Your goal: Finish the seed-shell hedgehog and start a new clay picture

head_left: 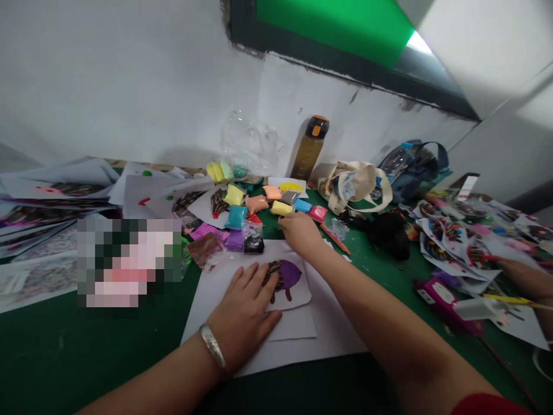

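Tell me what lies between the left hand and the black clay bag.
Head view: the purple-and-brown clay figure on its white paper cutout, partly under the left hand; past it, bare white sheet up to the black clay bag.

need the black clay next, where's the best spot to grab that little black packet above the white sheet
Grip the black packet by its clear upper end, pinching it from above. The dark clay sits bunched in the lower part, so the top is flat loose film. Come from the right, where the right hand already is: purple packets crowd its left side, and the left hand is flat on the paper cutout.
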Available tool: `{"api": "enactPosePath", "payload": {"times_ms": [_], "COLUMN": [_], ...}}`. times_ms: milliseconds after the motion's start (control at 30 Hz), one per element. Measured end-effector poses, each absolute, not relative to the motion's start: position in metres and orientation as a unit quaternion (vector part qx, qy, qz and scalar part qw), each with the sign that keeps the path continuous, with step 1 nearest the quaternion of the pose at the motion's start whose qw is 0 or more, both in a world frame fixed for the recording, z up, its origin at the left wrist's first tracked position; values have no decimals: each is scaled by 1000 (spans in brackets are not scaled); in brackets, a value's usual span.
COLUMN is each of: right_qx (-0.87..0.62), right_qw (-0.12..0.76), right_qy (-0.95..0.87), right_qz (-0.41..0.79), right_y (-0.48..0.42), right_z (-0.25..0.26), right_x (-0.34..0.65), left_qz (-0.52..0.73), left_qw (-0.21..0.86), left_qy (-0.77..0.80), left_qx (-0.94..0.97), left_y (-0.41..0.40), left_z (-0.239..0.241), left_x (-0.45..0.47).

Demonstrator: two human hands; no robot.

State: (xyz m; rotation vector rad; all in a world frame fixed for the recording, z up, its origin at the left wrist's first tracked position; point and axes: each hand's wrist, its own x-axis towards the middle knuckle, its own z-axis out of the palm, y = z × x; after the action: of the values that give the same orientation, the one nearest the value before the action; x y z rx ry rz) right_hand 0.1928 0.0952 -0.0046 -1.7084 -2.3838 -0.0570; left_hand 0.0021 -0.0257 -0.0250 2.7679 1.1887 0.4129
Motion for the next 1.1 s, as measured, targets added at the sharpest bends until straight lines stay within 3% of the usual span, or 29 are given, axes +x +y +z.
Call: {"api": "enactPosePath", "payload": {"times_ms": [500, 800, 1100], "right_qx": [-601, -581, -602], "right_qw": [143, 87, 115], "right_qy": [-784, -809, -790], "right_qz": [-61, -31, -37], "right_y": [55, 79, 56], "right_z": [-4, -18, -9], "right_x": [220, 211, 213], "left_qz": [143, 126, 107], "left_qw": [61, 49, 48], "left_qy": [398, 395, 395], "left_qx": [904, 909, 911], "left_y": [-26, -26, -25], "left_z": [-25, -23, -20], "left_x": [3, 2, 4]}}
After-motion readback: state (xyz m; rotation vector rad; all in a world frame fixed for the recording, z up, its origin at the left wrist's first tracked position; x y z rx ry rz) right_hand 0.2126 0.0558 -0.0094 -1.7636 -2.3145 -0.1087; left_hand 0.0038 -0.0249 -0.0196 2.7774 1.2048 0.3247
